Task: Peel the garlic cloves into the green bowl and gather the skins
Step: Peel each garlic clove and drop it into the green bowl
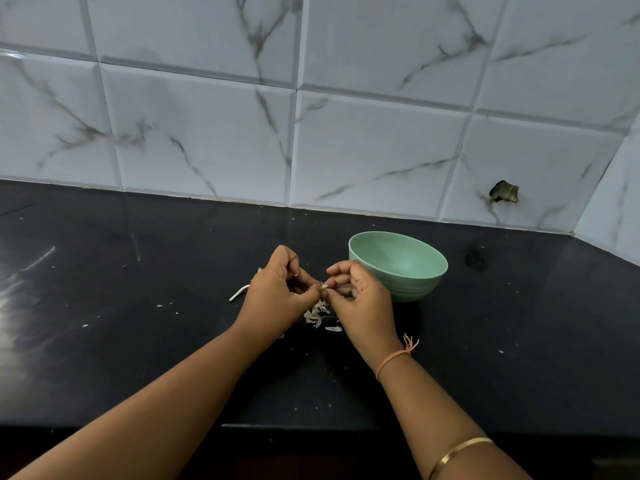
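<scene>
My left grip (280,292) and right grip (360,301) both pinch one garlic clove (324,287) between them, fingertips nearly touching. Loose skins (317,313) lie just below on the counter (138,341) — the green bowl (420,285) sits just beyond the right grip.

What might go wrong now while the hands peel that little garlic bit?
The garlic clove is pinched between the left hand and right hand above the skins, not over the green bowl, so it might slip and land among them. The skins look light, and flecks already lie scattered on the counter; a moving arm might sweep more away.
</scene>
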`<action>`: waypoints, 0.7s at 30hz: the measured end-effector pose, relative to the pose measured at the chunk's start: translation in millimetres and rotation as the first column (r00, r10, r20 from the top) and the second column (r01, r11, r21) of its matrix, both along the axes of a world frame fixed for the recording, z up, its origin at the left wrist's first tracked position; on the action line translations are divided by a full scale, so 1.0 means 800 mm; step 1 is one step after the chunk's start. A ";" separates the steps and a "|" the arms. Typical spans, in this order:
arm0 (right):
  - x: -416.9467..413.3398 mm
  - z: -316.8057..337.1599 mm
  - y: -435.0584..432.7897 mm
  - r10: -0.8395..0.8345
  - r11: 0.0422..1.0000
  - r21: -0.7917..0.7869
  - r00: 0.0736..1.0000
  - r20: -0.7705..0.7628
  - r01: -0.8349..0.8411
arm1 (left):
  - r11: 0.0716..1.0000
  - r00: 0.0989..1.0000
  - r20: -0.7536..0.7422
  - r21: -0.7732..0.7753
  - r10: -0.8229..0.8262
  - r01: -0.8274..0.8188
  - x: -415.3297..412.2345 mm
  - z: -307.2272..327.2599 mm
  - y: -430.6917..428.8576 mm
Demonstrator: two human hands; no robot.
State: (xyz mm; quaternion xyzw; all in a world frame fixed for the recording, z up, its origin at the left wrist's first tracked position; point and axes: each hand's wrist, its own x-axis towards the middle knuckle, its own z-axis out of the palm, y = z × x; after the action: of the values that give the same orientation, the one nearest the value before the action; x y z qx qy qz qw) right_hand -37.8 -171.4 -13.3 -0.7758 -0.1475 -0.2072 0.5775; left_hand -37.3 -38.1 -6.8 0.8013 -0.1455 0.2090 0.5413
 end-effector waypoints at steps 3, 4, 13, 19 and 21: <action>-0.001 0.000 -0.001 0.004 1.000 0.005 1.000 -0.007 -0.004 | 0.999 1.000 0.010 0.032 -0.001 0.001 0.000 0.000 0.001; -0.001 0.000 -0.001 0.006 1.000 0.007 1.000 -0.010 -0.006 | 0.999 1.000 0.013 0.046 -0.003 0.003 0.000 -0.001 0.002; -0.002 0.003 0.001 0.020 0.998 0.063 0.999 -0.036 -0.018 | 0.994 0.998 -0.004 0.085 0.070 -0.069 0.004 -0.006 0.002; -0.004 0.007 0.001 0.054 0.971 0.236 0.993 -0.104 -0.028 | 0.999 0.999 -0.015 -0.026 0.047 -0.047 0.003 -0.003 0.001; -0.004 0.008 0.001 0.052 0.965 0.260 0.991 -0.119 -0.020 | 0.999 1.000 -0.028 -0.048 -0.014 0.012 0.003 -0.002 0.001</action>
State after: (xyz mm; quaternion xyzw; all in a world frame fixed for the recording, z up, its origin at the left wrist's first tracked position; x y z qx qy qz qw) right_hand -41.4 -170.9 -7.0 -0.7025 -0.0968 -0.1651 0.6855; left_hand -35.0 -37.4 -8.2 0.7901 -0.1381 0.1975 0.5636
